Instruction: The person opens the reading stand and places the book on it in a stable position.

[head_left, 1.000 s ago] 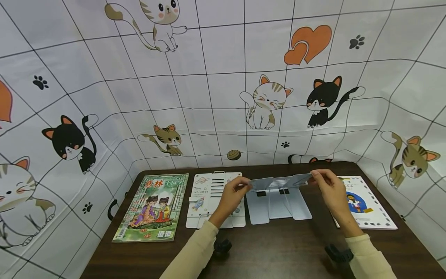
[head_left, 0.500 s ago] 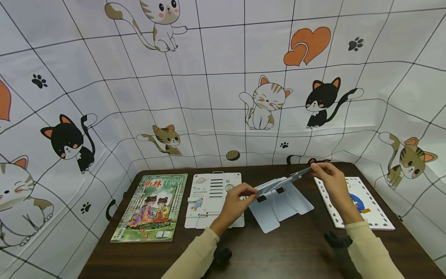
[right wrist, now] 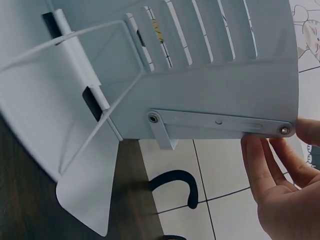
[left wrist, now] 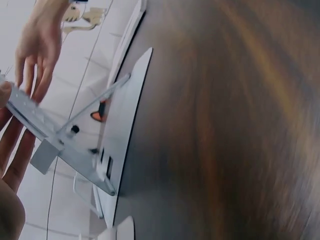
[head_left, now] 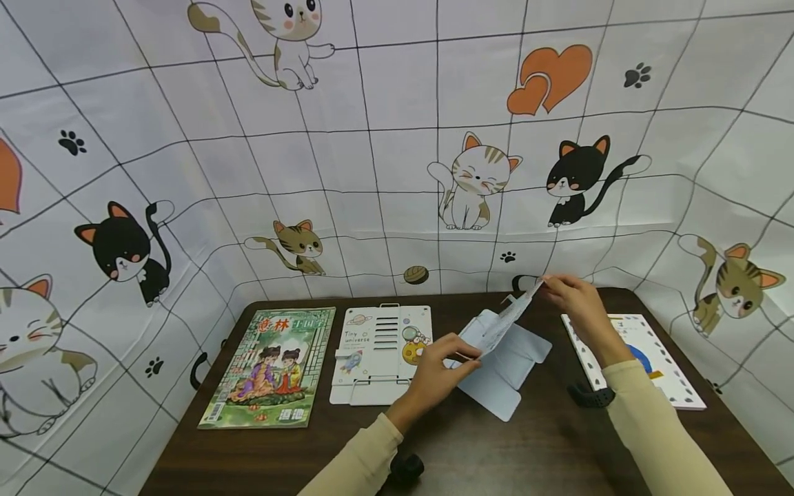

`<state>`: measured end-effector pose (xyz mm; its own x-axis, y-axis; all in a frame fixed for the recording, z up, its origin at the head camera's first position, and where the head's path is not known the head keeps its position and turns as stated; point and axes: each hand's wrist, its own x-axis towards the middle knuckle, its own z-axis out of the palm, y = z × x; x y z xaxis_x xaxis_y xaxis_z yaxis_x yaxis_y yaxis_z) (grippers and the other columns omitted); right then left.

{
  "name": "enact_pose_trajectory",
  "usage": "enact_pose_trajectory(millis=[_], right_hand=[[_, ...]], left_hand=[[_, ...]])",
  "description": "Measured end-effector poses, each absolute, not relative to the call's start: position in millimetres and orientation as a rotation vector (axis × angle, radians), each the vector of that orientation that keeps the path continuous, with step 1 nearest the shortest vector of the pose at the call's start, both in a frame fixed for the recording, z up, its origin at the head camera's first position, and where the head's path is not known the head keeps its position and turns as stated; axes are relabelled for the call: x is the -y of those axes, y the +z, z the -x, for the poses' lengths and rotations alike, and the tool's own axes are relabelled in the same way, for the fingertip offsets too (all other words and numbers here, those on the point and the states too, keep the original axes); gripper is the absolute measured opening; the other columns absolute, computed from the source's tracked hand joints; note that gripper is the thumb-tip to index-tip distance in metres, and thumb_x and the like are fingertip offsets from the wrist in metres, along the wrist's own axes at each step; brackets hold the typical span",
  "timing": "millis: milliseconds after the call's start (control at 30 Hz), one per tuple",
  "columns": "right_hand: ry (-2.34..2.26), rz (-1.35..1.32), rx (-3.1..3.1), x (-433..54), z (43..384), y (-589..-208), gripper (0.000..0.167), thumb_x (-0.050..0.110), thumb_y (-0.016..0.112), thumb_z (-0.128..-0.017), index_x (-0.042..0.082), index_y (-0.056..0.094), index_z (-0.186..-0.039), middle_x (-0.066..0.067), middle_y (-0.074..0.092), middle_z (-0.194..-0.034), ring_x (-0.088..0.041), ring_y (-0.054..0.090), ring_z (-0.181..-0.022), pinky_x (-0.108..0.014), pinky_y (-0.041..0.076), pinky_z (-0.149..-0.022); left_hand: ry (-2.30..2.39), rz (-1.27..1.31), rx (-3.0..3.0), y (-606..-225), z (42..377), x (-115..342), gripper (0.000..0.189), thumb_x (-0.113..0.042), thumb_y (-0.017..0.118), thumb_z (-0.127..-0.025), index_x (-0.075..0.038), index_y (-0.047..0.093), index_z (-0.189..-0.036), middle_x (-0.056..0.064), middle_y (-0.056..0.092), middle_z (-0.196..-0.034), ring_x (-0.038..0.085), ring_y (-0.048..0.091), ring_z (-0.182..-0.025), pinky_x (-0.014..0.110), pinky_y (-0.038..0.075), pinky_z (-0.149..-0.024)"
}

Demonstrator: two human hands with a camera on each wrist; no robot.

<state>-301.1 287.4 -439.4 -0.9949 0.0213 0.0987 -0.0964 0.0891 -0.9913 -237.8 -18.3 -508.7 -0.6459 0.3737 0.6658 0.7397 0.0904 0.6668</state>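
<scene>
Both hands hold a pale grey metal book stand at the middle right of the table. Its slotted panel is raised at a slant above the flat base, with a bent wire prop between them. My left hand pinches the panel's near left edge, thumb on one face and fingers on the other. At the far upper end my right hand pinches the opposite edge, where the right wrist view shows a riveted side bar. The stand sits turned at an angle to the table.
To the left lies a second book stand, folded flat, printed "Tiny universe". A green magazine lies farther left on the dark wooden table. Under the right forearm is a white book. A cat-print sheet hangs behind.
The stand has swung round anticlockwise, so its panel now slants from lower left to upper right. The left hand came nearer and rightward; the right hand moved slightly up and away.
</scene>
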Motion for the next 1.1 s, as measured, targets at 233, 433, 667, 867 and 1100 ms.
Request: enact_pose_trajectory(millis=[233,433,667,867,1100], right_hand=[[2.219,-0.158,2.194,-281,316,-436,0.029,0.026,0.060,-0.111,0.002,0.064,-0.127,0.018,0.069,-0.108,0.004,0.068,-0.102,-0.014,0.055,-0.095],[2.263,-0.245,2.229,-273,331,-436,0.044,0.026,0.059,-0.111,-0.010,0.058,-0.137,0.015,0.070,-0.111,0.002,0.067,-0.105,-0.014,0.055,-0.095],[2.243,-0.298,2.341,-259,342,-431,0.058,0.027,0.055,-0.113,-0.018,0.046,-0.149,0.016,0.069,-0.114,0.002,0.067,-0.105,-0.014,0.055,-0.093],[2.172,-0.303,2.442,-251,344,-427,0.059,0.031,0.052,-0.114,-0.015,0.046,-0.151,0.011,0.066,-0.121,0.001,0.067,-0.108,-0.015,0.056,-0.094],[2.047,-0.297,2.494,-255,341,-427,0.060,0.033,0.053,-0.114,-0.013,0.047,-0.152,-0.003,0.064,-0.131,0.006,0.067,-0.103,-0.014,0.056,-0.093]], left_hand=[[-1.555,1.108,2.039,-511,224,-1,0.017,-0.004,0.082,-0.092,-0.003,0.078,-0.109,0.010,0.072,-0.102,0.022,0.075,-0.093,0.029,0.065,-0.080],[-1.488,1.037,2.050,-512,210,-16,0.018,-0.006,0.083,-0.092,-0.004,0.079,-0.109,0.008,0.071,-0.099,0.020,0.075,-0.089,0.023,0.063,-0.080],[-1.342,1.064,2.074,-512,204,-30,0.021,-0.010,0.082,-0.094,-0.009,0.079,-0.115,0.001,0.069,-0.104,0.010,0.072,-0.093,0.011,0.057,-0.084],[-1.287,1.064,2.087,-514,204,-35,0.022,-0.011,0.081,-0.096,-0.013,0.080,-0.118,-0.003,0.069,-0.108,0.002,0.071,-0.097,0.008,0.053,-0.087],[-1.343,1.090,2.098,-513,210,-30,0.017,-0.010,0.077,-0.099,-0.010,0.079,-0.116,0.000,0.073,-0.111,0.007,0.072,-0.099,0.011,0.056,-0.086]])
